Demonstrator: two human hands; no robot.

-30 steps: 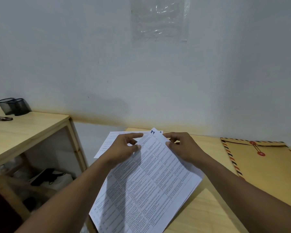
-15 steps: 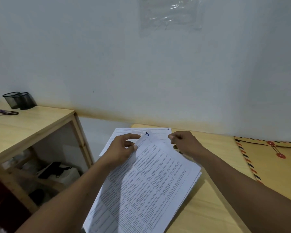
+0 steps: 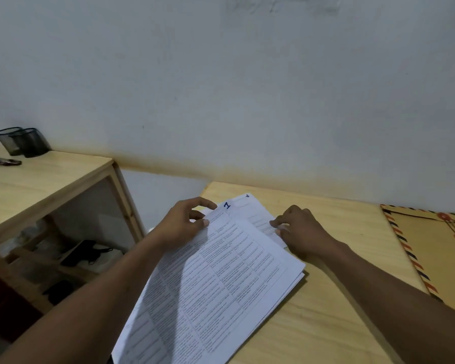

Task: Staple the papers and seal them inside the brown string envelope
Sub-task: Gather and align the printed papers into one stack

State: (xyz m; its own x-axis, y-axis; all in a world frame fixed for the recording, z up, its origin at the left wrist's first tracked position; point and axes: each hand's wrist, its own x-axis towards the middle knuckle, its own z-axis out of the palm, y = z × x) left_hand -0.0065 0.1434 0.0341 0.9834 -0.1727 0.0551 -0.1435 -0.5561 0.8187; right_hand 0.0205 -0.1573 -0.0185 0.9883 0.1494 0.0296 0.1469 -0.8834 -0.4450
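Observation:
A stack of printed white papers lies slanted across the near left corner of the wooden table, overhanging its left edge. My left hand pinches the top sheet near its upper left corner, which bears a blue "1". My right hand grips the edge of a lower sheet that sticks out at the stack's top right. The brown string envelope, with a striped border and two red button discs, lies flat at the table's right edge. No stapler is in view.
A lower wooden shelf unit stands at the left, with two black mesh pen cups and a dark pen-like object on top. Dark items sit inside its shelves. A white wall runs along the back.
The view has tipped downward. My right hand has left the top sheet's corner and moved right onto a lower sheet, which is now turned and pulled rightward beneath the stack.

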